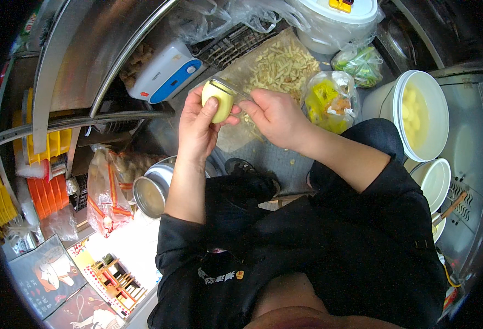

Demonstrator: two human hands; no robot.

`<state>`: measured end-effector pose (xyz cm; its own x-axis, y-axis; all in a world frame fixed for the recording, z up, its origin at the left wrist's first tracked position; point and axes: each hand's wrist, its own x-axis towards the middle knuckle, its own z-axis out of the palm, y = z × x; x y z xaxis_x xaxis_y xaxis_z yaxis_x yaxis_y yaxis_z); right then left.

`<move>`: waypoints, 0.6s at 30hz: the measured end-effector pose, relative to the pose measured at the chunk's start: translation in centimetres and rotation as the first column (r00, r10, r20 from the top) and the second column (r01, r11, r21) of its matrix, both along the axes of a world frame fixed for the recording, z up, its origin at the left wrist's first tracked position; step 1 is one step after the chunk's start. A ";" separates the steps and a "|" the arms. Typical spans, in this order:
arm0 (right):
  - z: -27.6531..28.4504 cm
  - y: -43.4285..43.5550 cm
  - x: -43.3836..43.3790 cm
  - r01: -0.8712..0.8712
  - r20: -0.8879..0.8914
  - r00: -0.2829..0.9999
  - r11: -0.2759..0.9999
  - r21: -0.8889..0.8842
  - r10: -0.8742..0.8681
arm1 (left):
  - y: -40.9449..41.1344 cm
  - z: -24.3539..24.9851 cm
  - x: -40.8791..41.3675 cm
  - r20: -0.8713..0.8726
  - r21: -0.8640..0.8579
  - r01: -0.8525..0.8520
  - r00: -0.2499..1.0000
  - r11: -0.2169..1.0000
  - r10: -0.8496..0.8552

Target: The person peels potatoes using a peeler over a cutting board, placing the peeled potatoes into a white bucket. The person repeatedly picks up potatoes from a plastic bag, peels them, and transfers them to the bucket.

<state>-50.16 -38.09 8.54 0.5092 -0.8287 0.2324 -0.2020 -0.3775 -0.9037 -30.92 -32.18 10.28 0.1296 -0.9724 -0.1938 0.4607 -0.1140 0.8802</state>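
Note:
My left hand grips a peeled potato, its thumb across the near face and its fingers around the far side. In my right hand is a metal peeler, whose head lies on the upper part of the potato; most of its handle is hidden in my fist. Beyond and below my hands, a heap of pale peelings covers a brownish sheet on the floor. To the right, a white bucket holds peeled potatoes in cloudy liquid.
Plastic bags lie right of the peelings, near a lidded white tub. A blue-and-white appliance stands upper left. A metal pot and red-striped bag are at my left. Another white bucket stands at my right.

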 end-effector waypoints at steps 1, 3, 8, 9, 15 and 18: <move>-0.1 0.1 0.0 -0.003 -0.004 1.000 1.000 0.004 0.003 | 0.1 0.0 -0.1 0.020 0.002 -0.011 1.000 1.000 0.011; -0.2 0.1 0.0 -0.006 -0.011 1.000 1.000 0.011 0.007 | 0.1 -0.4 0.2 0.059 -0.001 0.002 0.998 1.000 -0.002; -3.7 -1.7 0.7 0.048 -0.147 0.989 0.995 0.086 -0.035 | 0.5 0.7 0.3 -0.008 -0.092 0.038 0.999 0.995 -0.039; -3.8 -1.8 0.8 0.035 -0.170 0.985 0.993 0.116 -0.015 | 1.0 1.3 0.2 -0.026 -0.121 0.017 0.999 0.992 -0.021; -2.2 -1.2 0.7 0.067 -0.151 0.988 0.987 0.147 -0.044 | 0.3 0.0 2.4 -0.127 -0.018 -0.004 0.992 1.000 0.002; -1.2 -1.2 0.6 0.068 -0.108 0.993 0.989 0.130 -0.054 | 0.2 -0.2 2.8 -0.218 0.011 -0.015 0.976 1.000 0.017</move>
